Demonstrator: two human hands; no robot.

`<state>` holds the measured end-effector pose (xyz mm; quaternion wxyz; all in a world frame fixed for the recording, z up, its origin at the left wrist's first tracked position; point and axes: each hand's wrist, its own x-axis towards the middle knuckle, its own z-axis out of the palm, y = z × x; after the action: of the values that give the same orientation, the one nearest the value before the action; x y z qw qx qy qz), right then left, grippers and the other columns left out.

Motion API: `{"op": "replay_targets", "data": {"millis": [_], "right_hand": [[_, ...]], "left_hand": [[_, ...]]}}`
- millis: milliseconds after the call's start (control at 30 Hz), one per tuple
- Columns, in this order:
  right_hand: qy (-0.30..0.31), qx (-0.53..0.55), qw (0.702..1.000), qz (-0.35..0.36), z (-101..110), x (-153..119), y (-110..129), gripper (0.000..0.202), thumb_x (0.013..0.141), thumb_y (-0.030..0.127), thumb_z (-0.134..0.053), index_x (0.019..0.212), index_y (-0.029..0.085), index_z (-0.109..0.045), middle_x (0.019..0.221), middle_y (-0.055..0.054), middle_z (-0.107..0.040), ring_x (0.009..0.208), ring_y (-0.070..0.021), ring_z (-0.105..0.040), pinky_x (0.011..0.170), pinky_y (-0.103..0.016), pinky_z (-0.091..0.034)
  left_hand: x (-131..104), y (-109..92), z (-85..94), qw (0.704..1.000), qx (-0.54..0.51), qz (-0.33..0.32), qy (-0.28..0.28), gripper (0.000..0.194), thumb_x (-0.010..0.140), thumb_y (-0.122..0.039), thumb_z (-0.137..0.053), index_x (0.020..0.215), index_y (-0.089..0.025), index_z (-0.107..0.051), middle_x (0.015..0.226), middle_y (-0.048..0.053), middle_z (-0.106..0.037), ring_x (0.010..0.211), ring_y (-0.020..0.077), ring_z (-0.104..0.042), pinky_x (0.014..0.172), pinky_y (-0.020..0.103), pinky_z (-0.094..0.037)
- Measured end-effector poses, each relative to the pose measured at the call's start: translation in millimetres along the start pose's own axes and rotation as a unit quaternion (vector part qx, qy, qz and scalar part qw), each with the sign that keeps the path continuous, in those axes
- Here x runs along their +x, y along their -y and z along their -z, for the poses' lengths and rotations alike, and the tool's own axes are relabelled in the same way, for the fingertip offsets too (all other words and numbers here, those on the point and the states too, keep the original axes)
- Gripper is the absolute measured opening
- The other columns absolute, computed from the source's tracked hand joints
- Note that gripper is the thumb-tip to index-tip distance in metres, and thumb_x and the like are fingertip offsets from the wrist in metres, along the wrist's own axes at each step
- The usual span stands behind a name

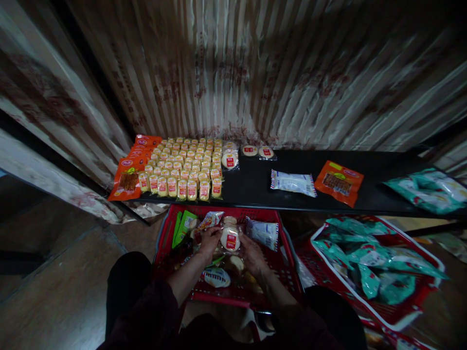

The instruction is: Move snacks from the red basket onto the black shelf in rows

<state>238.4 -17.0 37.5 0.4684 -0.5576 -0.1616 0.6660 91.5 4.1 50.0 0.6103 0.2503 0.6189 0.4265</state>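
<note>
Between my hands, over a red basket [215, 295], is a round pale pastry [231, 240] in a clear wrapper with a red label. My left hand [209, 244] closes on the wrapper's left side, fingers partly hidden. At the right edge, my right hand [253, 253] grips the same wrapper. Around the hands in the basket lie a green packet [187, 226], a blue-and-white packet [263, 232] with a striped edge, and an oval packet [216, 277]. Another round pastry [236, 263] lies just below the held one.
A black shelf [251, 187] holds rows of small yellow wrapped cakes [182, 165], orange packets [126, 177], round pastries [250, 151], a white packet [293, 183] and a teal bag [430, 189]. Right of my basket, a white-rimmed red basket [392, 321] holds several teal bags [383, 257]. Striped curtain hangs behind.
</note>
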Motion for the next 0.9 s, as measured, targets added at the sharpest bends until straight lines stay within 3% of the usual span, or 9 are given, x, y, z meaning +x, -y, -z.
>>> {"op": "replay_targets", "data": {"millis": [300,567,667,900], "right_hand": [[0.042,0.039,0.998,-0.024,-3.5,-8.0,2.4,0.040,0.057,0.040,-0.080,0.091,0.022,-0.067,0.087,-0.003,-0.074,0.070,-0.0174,-0.067,0.061,-0.027,-0.051],[0.047,0.019,0.999,-0.002,-13.3,-17.7,-1.0,0.049,0.054,0.029,-0.081,0.100,0.026,-0.066,0.094,-0.003,-0.073,0.082,-0.0190,-0.067,0.072,-0.030,-0.053],[0.051,0.033,0.998,-0.001,-16.4,-17.2,-2.5,0.056,0.051,0.024,-0.082,0.104,0.026,-0.065,0.089,-0.002,-0.074,0.082,-0.0201,-0.067,0.074,-0.032,-0.053],[0.063,0.052,0.997,-0.003,-20.0,-19.0,-2.1,0.064,0.047,0.018,-0.084,0.107,0.028,-0.065,0.081,0.002,-0.073,0.072,-0.0149,-0.065,0.064,-0.023,-0.052]], "left_hand": [[1.0,-1.4,-2.1,0.998,-0.060,0.014,-0.023,0.023,0.060,-0.026,-0.075,0.078,-0.013,-0.068,0.078,0.006,-0.069,0.067,0.0133,-0.060,0.065,0.025,-0.047],[-1.5,-7.0,-3.1,0.996,-0.069,0.020,-0.056,0.017,0.064,-0.021,-0.072,0.077,-0.012,-0.066,0.071,0.004,-0.066,0.063,0.0128,-0.058,0.063,0.025,-0.046],[-1.3,-8.9,-3.8,0.995,-0.080,0.021,-0.060,0.015,0.065,-0.021,-0.073,0.076,-0.013,-0.067,0.072,0.004,-0.067,0.064,0.0132,-0.059,0.064,0.025,-0.047],[4.1,-2.4,-0.8,0.996,-0.075,0.009,-0.053,0.012,0.066,-0.018,-0.071,0.075,-0.012,-0.067,0.070,0.003,-0.066,0.062,0.0122,-0.058,0.064,0.025,-0.047]]}}
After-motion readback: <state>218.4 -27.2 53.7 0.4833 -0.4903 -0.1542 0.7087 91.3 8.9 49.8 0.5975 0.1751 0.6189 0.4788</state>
